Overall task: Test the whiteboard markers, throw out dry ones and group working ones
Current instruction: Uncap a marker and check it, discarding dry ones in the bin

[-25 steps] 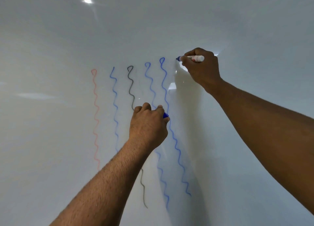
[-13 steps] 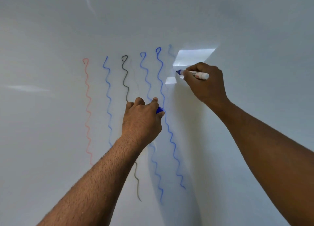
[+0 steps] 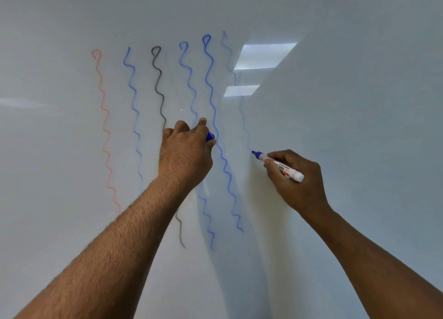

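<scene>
Head | 6 squiggles | right hand grips 1 marker | left hand grips 1 cap

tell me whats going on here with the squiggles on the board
A person is testing markers on a whiteboard. The right hand holds an uncapped blue marker with its tip on the board, at the bottom of a very faint wavy line. The left hand grips a blue cap. To the left are finished test lines: a red line, three bolder blue ones and a black line. The faint line suggests this marker may be running dry.
</scene>
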`<state>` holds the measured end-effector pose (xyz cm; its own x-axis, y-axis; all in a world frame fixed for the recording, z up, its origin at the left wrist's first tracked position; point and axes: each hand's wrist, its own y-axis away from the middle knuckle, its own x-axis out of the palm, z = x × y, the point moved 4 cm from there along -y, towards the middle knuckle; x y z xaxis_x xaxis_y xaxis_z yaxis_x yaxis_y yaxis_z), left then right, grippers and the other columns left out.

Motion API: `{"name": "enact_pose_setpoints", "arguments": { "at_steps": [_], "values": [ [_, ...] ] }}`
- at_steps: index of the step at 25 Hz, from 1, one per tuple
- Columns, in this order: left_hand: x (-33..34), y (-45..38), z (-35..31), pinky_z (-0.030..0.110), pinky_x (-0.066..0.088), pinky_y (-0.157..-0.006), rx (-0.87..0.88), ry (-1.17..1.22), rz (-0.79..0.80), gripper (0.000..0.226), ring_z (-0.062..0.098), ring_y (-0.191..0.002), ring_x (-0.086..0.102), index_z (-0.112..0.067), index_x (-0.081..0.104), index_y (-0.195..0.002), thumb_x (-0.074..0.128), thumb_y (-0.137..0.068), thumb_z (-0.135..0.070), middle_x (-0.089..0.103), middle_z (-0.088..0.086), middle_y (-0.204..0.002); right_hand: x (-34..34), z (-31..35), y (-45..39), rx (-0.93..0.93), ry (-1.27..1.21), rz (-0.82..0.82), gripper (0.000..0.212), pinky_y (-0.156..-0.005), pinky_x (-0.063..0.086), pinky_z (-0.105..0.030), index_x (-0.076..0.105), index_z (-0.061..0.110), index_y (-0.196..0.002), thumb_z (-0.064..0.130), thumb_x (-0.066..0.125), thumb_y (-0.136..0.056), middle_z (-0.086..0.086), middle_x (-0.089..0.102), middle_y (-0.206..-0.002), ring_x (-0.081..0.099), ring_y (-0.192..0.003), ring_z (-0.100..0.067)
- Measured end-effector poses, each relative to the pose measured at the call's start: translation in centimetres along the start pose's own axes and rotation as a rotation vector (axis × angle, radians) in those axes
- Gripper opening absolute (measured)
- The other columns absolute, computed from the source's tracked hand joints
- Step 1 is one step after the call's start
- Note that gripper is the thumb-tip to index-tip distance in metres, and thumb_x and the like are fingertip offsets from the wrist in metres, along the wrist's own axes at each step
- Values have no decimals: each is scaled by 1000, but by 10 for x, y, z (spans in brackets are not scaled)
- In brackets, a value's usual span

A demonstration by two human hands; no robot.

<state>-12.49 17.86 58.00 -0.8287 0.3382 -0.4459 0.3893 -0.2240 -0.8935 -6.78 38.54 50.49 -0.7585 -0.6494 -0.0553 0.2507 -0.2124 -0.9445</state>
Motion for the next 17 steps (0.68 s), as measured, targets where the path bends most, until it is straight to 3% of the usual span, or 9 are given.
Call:
{"name": "enact_pose_setpoints", "arguments": {
  "at_steps": [5,11,14,17],
  "values": [
    [8,14,0,38,28,-101,-5,25,5,53,23,-122,42,-13,35,-146,41,-99,-38,63,4,-123,-6,-17,43,-56,180,72,14,-59,50,-37,69,25,-91,36,62,-86,8,64,-72,59,-66,-13],
    [15,35,0,38,29,-100,-23,65,32,54,24,-122,43,-12,36,-146,43,-99,-36,64,5,-119,-16,-38,104,-55,354,185,23,-57,47,-33,67,24,-90,42,53,-88,9,59,-70,52,-63,-13],
    [22,53,-1,38,29,-100,-25,85,49,53,23,-121,42,-12,37,-145,43,-99,-37,65,5,-115,-19,-42,125,65,363,241,17,-54,47,-32,64,27,-86,41,55,-87,11,59,-67,53,-61,-10],
    [26,84,-2,36,31,-97,-54,228,67,43,23,-117,45,-13,53,-132,48,-97,-37,65,7,-104,-21,-41,150,361,133,255,6,-54,50,-36,65,27,-82,30,68,-87,8,65,-64,59,-58,-12]
  ]
}}
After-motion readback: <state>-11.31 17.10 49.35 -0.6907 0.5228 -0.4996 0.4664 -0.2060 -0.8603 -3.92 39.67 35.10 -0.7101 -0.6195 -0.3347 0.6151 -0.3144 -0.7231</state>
